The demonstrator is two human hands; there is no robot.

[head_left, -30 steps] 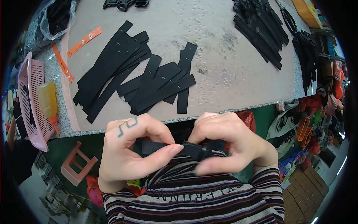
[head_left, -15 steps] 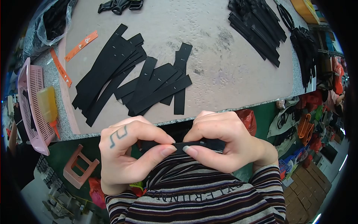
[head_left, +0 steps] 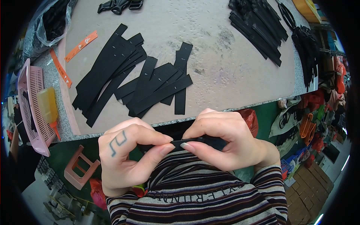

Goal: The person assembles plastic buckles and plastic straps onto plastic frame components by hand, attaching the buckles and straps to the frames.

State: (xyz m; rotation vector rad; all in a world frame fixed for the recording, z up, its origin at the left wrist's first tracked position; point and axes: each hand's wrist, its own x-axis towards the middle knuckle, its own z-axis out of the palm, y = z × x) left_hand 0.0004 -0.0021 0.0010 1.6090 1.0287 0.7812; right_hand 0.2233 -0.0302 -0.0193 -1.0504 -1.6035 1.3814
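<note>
A black strip [head_left: 177, 144] is held near the body, just off the table's front edge. My left hand [head_left: 137, 152] pinches it between thumb and forefinger. Close beside that grip, my right hand [head_left: 221, 138] pinches the same strip with thumb and fingers. Most of the strip is hidden behind the hands. Beyond them on the table lie a fanned pile of wide black strips [head_left: 107, 65] and a looser group of black strips [head_left: 161, 88], several with small pale marks.
Two orange strips [head_left: 81, 45] lie at the left of the table [head_left: 240, 82]. A pink basket [head_left: 37, 97] and a yellowish bottle [head_left: 47, 105] stand at the left edge. More black strips [head_left: 258, 30] are at the back right, black buckles [head_left: 120, 5] at the back. A pink stool [head_left: 80, 167] is below.
Both hands have shifted slightly to the left with the strip, and the right fingertips have moved a little along it. The piles on the table look the same.
</note>
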